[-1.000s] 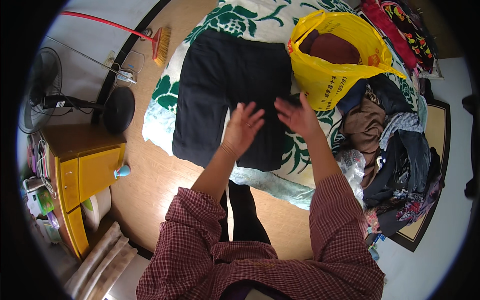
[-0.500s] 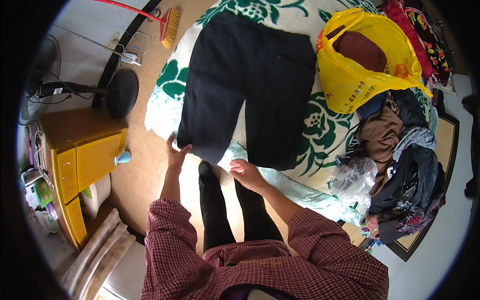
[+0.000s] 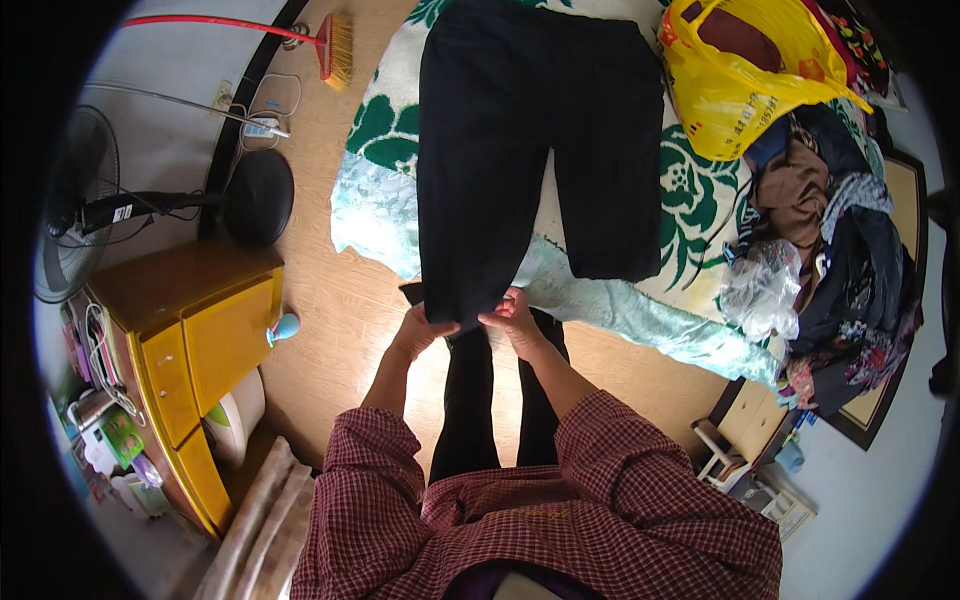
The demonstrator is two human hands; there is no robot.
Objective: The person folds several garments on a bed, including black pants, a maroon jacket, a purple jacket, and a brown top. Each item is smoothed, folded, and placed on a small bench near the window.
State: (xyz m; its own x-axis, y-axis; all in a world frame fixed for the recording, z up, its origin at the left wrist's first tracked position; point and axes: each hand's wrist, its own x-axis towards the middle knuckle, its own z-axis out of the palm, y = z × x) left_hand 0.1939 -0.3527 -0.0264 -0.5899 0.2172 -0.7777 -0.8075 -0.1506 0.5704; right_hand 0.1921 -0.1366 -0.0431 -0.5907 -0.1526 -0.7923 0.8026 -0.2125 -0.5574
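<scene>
Moved: left hand [image 3: 418, 331] and right hand [image 3: 513, 322] now at one hem [image 3: 466, 314], frame centre | both pinch its corners | black trousers [image 3: 520, 85] on bed [image 3: 702, 190], upper centre | even tension likely keeps cloth flat.

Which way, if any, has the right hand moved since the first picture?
Yes: judged against the floral blanket, the right hand has come leftward and down to its near edge, where it pinches the black trousers at a leg hem.
</scene>
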